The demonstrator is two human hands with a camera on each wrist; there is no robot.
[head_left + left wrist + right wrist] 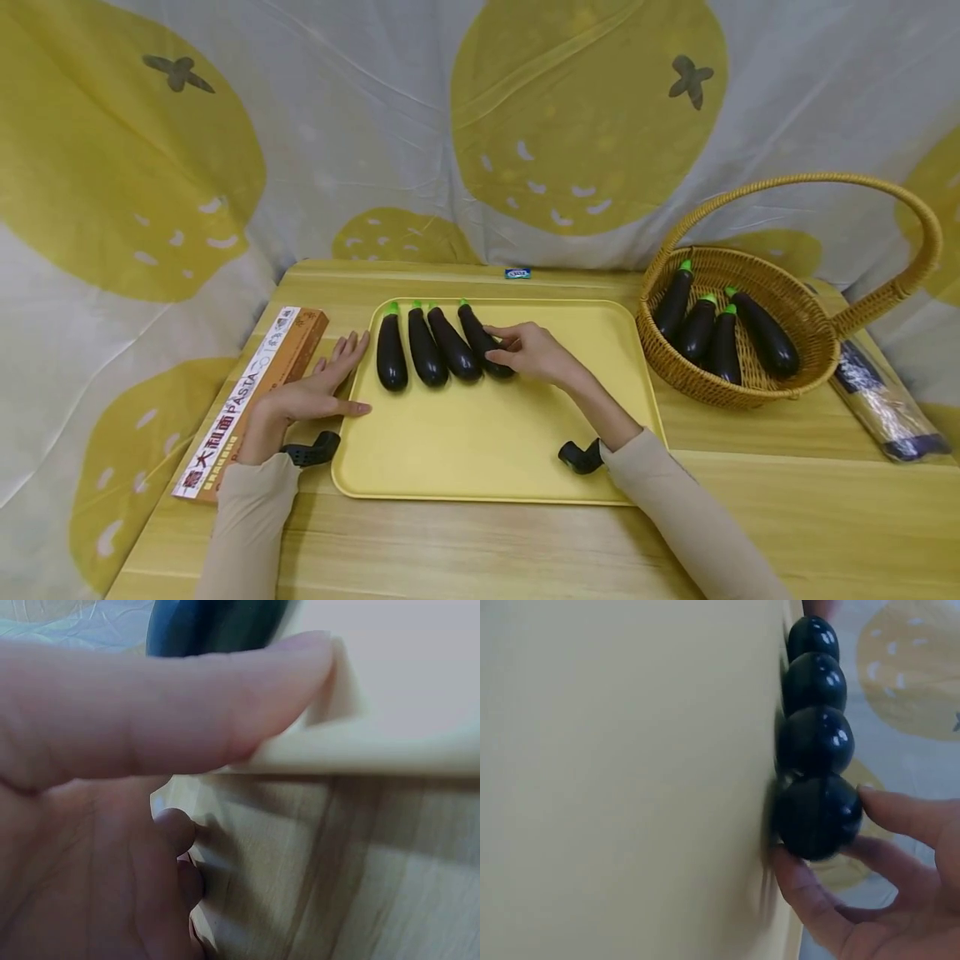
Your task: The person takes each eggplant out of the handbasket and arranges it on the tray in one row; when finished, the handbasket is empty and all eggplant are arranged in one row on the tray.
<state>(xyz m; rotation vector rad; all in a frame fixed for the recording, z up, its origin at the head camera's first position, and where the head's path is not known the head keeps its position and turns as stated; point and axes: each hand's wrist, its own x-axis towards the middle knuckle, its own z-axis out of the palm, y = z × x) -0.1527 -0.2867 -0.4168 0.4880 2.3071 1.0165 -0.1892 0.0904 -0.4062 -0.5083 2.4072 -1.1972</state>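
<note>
Several dark eggplants with green stem ends lie side by side along the back left of a yellow tray (465, 450). My right hand (538, 354) grips the rightmost eggplant (476, 332) near its thick end. In the right wrist view, the thumb and fingers sit on either side of that eggplant (817, 817), whose round end faces the camera. Fingers spread and straight, my left hand (315, 393) is at the tray's left side. Its thumb (172, 705) lies over the tray's rim (375, 754) in the left wrist view. The leftmost eggplant (392, 350) is nearest to it.
A wicker basket (675, 371) with a tall handle stands right of the tray, with several more eggplants (765, 333) inside. Beyond it lies a clear-and-blue packet (888, 408). An orange-and-white pasta box (251, 400) lies left, beside the left forearm. A small blue wrapper (517, 273) sits behind the tray.
</note>
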